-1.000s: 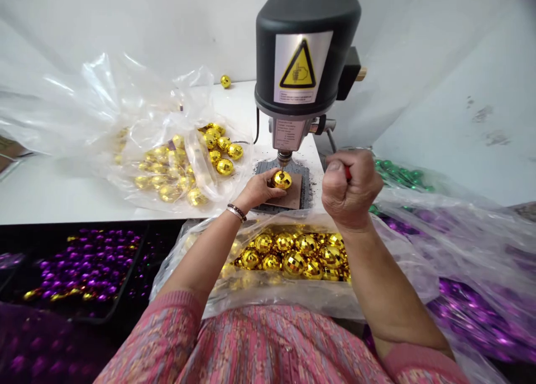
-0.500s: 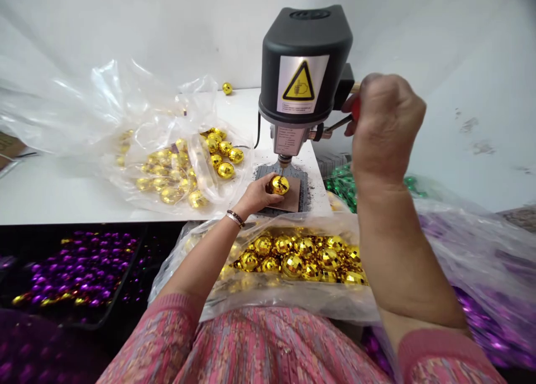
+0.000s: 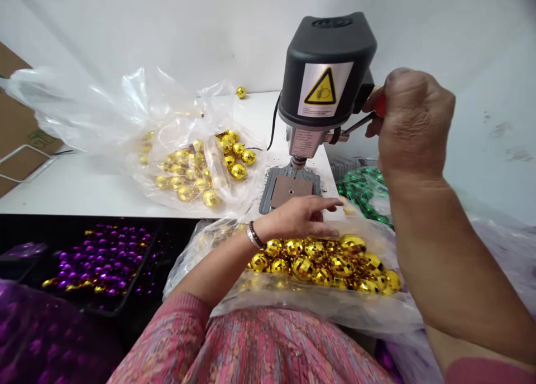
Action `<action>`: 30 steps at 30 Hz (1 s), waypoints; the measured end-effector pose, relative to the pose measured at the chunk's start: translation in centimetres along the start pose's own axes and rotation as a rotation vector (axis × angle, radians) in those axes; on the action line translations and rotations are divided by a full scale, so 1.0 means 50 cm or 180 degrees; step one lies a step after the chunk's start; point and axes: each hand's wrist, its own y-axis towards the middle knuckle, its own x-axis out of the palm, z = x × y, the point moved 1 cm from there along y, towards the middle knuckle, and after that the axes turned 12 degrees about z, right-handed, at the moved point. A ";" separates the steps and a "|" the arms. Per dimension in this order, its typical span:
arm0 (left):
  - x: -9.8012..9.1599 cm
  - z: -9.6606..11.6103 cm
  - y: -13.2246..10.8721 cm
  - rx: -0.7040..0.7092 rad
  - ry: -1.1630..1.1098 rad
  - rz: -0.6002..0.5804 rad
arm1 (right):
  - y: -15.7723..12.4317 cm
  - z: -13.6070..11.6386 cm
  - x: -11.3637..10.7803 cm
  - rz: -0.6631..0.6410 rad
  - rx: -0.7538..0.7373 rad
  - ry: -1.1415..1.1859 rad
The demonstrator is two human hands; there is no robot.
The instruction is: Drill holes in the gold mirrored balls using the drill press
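My right hand (image 3: 416, 124) is closed round the red-knobbed feed lever (image 3: 360, 123) of a small bench drill press (image 3: 329, 66). Under its chuck lies a flat brown board (image 3: 288, 191) with a small hole, on the grey slotted base (image 3: 268, 191); no ball sits on it. My left hand (image 3: 304, 216) reaches across the board's near edge, fingers stretched out to the right and apart, with nothing visible in them. Just below it, an open clear plastic bag (image 3: 201, 283) holds many shiny gold faceted balls (image 3: 302, 267).
Left of the drill press, another clear bag (image 3: 138, 116) of gold balls lies on the white table (image 3: 79, 197). A single gold ball (image 3: 240, 92) sits by the wall. Purple balls (image 3: 104, 255) fill a dark tray at lower left; green ones (image 3: 362, 188) lie at right.
My left hand has let go of the gold ball and moved right and nearer, from the board to above the bag. My right hand stays on the lever. The view has shifted slightly left.
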 end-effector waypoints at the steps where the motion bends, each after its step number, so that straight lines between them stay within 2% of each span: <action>1: -0.017 -0.013 0.001 -0.0104 0.0083 0.0270 | 0.000 -0.002 -0.001 -0.0006 0.0047 -0.0006; 3: -0.071 -0.059 -0.001 -0.0567 0.0426 0.1112 | -0.001 -0.006 -0.002 0.0012 0.0226 0.0049; 5: -0.140 -0.116 -0.010 -0.1240 0.0997 0.2104 | -0.002 -0.010 0.000 0.0023 0.0306 0.0130; 6: -0.173 -0.142 -0.015 -0.1521 0.1353 0.2405 | -0.003 -0.012 0.000 0.0047 0.0343 0.0175; 7: -0.202 -0.166 -0.019 -0.1696 0.1690 0.2466 | -0.004 -0.012 0.001 0.0076 0.0367 0.0204; 9: -0.243 -0.201 -0.026 -0.2021 0.2211 0.2091 | -0.005 -0.010 0.002 0.0101 0.0343 0.0203; 11: -0.262 -0.221 -0.029 -0.2329 0.2532 0.1581 | -0.008 -0.006 0.002 0.0061 0.0251 0.0183; 13: -0.263 -0.230 -0.028 -0.2561 0.2664 0.1226 | -0.011 -0.002 0.001 0.0022 0.0161 0.0208; 16: -0.244 -0.235 -0.019 -0.2542 0.2630 0.1018 | -0.017 0.000 -0.001 0.0030 0.0079 0.0265; 18: -0.225 -0.239 -0.013 -0.2376 0.2460 0.1076 | -0.021 -0.001 -0.002 0.0029 0.0013 0.0276; 21: -0.206 -0.245 -0.010 -0.2310 0.1987 0.1420 | -0.027 -0.001 -0.006 -0.0032 -0.0084 0.0285; 24: -0.208 -0.236 -0.017 -0.2358 0.1367 0.2098 | -0.030 0.000 -0.009 -0.0070 -0.0074 0.0251; 26: -0.216 -0.215 -0.026 -0.2178 0.0586 0.2524 | -0.030 -0.002 -0.010 -0.0036 -0.0009 0.0181; 28: -0.220 -0.187 -0.035 -0.1946 -0.0550 0.2466 | -0.026 -0.009 -0.008 0.0003 0.0090 0.0099; 30: -0.209 -0.159 -0.040 -0.1845 -0.1600 0.1955 | -0.015 -0.019 -0.003 0.0049 0.0241 0.0059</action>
